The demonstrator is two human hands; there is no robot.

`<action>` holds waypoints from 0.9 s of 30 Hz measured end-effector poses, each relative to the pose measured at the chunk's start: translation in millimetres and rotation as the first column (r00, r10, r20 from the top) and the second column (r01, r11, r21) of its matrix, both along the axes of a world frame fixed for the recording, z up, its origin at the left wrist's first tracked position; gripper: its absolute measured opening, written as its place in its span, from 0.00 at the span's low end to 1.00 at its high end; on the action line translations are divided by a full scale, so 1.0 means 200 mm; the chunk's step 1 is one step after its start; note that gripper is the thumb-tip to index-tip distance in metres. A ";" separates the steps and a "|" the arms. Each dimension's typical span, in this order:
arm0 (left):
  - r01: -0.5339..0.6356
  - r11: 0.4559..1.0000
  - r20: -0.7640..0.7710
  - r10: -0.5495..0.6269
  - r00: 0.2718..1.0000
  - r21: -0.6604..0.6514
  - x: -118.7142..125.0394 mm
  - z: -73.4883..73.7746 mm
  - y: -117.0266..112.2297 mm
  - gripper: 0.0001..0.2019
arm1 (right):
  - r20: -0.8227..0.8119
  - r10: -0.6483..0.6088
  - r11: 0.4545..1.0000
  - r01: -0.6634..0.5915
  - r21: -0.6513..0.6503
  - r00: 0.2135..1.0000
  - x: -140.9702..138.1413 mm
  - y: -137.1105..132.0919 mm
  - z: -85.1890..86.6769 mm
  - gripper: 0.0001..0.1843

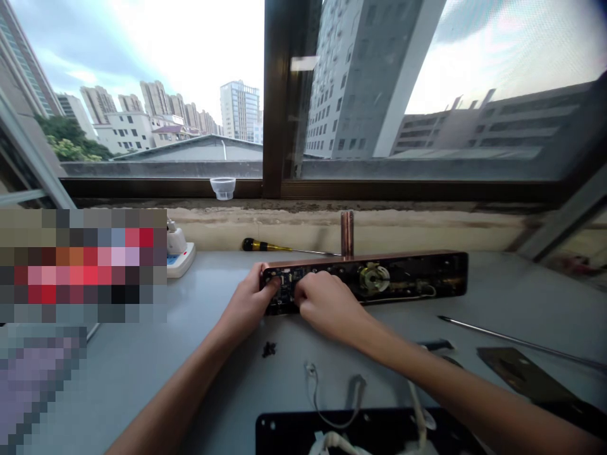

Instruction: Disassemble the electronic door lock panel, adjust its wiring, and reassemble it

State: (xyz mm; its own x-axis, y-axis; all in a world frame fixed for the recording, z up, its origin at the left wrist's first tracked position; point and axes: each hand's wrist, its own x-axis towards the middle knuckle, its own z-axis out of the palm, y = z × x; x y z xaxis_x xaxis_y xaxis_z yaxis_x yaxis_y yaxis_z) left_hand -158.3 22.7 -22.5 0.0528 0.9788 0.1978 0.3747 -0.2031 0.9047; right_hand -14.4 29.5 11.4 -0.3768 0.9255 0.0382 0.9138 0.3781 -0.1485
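Observation:
A long copper-edged housing [408, 289] stands on its side, its dark open interior facing me, with a circuit board [286, 289] at its left end. My left hand [251, 296] grips that left end, thumb pressed on the board. Curled closed against the board's right part is my right hand [329, 306]; whatever its fingertips hold is hidden. A round metal part [374, 278] and a pale wire show inside the housing. The copper bar [348, 234] rises behind the housing's top edge. Several small dark screws [269, 349] lie in front of my left hand.
A yellow-black screwdriver [265, 245] lies behind the housing; a long metal shaft [493, 335] lies right. A black panel [284, 430] with cables sits at the near edge, a dark flat plate [515, 373] beyond my right forearm. A power strip [183, 260] stands left, a clear cup [222, 188] at the window.

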 end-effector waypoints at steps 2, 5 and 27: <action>-0.006 1.000 -0.003 0.006 1.000 -0.004 0.00 0.01 0.00 0.12 | -0.007 0.001 1.000 -0.001 0.002 1.000 -0.01 0.01 0.01 0.12; -0.005 1.000 -0.005 0.005 1.000 -0.008 0.01 0.01 -0.01 0.12 | -0.013 0.012 1.000 -0.012 0.017 1.000 -0.01 0.00 0.00 0.13; -0.012 1.000 0.012 0.012 1.000 0.002 0.01 0.00 0.00 0.10 | -0.010 0.056 0.998 -0.056 0.012 0.998 0.03 -0.02 -0.04 0.12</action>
State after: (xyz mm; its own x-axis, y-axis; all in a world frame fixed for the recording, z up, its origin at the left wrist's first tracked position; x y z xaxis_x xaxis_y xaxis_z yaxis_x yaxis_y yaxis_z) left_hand -156.3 22.1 -23.4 0.0389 0.9789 0.2004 0.3661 -0.2006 0.9087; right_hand -8.9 24.7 3.3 -0.4273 0.9026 0.0527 0.8896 0.4301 -0.1536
